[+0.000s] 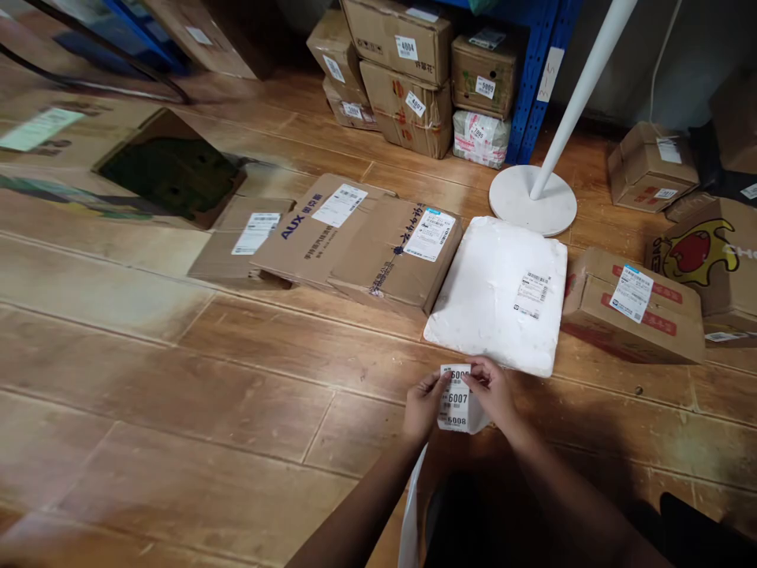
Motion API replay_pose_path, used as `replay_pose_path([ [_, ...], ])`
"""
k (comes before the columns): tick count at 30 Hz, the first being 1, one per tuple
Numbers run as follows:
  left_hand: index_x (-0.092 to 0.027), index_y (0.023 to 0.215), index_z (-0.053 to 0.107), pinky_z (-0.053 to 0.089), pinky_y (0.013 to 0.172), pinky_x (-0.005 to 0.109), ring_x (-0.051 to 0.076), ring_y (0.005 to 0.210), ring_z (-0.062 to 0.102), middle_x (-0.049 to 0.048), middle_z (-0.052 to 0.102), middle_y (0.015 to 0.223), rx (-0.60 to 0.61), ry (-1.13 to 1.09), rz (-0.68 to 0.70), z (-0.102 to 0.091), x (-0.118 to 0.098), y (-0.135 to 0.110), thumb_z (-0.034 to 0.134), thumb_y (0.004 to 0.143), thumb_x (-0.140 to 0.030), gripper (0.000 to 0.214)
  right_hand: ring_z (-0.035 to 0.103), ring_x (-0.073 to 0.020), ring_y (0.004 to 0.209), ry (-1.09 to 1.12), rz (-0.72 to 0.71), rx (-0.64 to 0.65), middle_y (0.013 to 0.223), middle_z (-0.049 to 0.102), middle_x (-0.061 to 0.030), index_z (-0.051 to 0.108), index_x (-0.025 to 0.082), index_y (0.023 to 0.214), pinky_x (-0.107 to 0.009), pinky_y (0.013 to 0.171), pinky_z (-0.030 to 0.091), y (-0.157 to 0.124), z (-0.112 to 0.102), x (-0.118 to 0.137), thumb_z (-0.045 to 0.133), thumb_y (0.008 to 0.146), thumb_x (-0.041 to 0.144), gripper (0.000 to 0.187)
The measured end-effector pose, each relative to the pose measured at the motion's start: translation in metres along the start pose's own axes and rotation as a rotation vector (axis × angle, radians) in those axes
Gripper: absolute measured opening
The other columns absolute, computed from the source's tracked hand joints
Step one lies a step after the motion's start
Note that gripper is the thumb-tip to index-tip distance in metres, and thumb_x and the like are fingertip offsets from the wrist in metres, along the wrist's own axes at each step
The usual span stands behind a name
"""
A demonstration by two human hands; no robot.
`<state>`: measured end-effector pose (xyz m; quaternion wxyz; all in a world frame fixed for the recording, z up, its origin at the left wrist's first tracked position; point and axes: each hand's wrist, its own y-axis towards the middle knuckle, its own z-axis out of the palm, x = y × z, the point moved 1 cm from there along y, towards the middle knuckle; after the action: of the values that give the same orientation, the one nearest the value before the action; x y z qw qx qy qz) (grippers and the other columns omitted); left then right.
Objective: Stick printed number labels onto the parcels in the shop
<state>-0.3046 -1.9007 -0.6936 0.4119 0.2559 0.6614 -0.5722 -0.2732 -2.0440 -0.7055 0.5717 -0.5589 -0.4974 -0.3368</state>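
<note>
A strip of white number labels (455, 416), with 6007 and 6008 legible, is stretched between my hands low in the view. My left hand (424, 402) pinches its left edge near the top label. On the opposite side, my right hand (490, 390) grips the strip's upper right, thumb over the top label's last digit. A length of the strip's pale backing trails down below my left wrist. Just beyond my hands lies a white foam box (490, 292) with a shipping label on its right part.
Left of the foam box lie flat cartons, including an AUX carton (313, 237); a red-marked carton (603, 315) sits to its right. A white pole base (514, 197) stands behind. Numbered parcels (408, 118) are stacked by a blue shelf post (535, 118). A large box (106, 177) is at left.
</note>
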Motion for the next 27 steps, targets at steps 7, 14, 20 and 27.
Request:
replay_pose_path([
  [7,-0.019,0.065,0.058,0.037,0.049,0.023,0.012,0.051,0.047,-0.0027,0.055,0.053,-0.099,0.056,0.062,-0.014,-0.001,0.006,0.065,0.066,-0.074,0.055,0.065,-0.0192,0.073,-0.023,-0.011,0.111,0.079,0.068,-0.0028,0.064,0.022,0.084,-0.033,0.071,0.054,0.016,0.011,0.012,0.067,0.075,0.035,0.016],
  [14,-0.022,0.059,0.053,0.033,0.052,0.024,0.012,0.052,0.043,-0.0049,0.049,0.05,-0.268,0.124,0.202,-0.052,-0.019,0.02,0.066,0.071,-0.059,0.041,0.065,-0.0188,0.073,-0.135,-0.124,0.206,0.08,0.069,-0.0033,0.065,0.021,0.082,-0.031,0.07,0.054,0.043,0.054,0.033,0.065,0.08,0.026,0.005],
  [20,-0.022,0.052,0.041,0.03,0.049,0.023,0.01,0.05,0.037,-0.006,0.04,0.048,-0.37,0.021,0.172,-0.088,-0.027,0.048,0.067,0.066,-0.065,0.052,0.062,-0.0167,0.066,-0.196,-0.232,0.116,0.074,0.07,-0.0024,0.065,0.02,0.071,-0.028,0.066,0.052,0.068,0.1,0.049,0.067,0.077,0.021,0.006],
  [27,-0.014,0.072,0.066,0.039,0.044,0.024,0.015,0.046,0.054,0.004,0.066,0.059,-0.176,-0.136,-0.04,-0.111,-0.013,0.05,0.079,0.047,-0.066,0.059,0.062,-0.0188,0.07,-0.046,-0.123,-0.26,0.075,0.071,-0.0045,0.068,0.019,0.071,-0.03,0.068,0.05,0.079,0.146,0.027,0.067,0.076,0.023,0.006],
])
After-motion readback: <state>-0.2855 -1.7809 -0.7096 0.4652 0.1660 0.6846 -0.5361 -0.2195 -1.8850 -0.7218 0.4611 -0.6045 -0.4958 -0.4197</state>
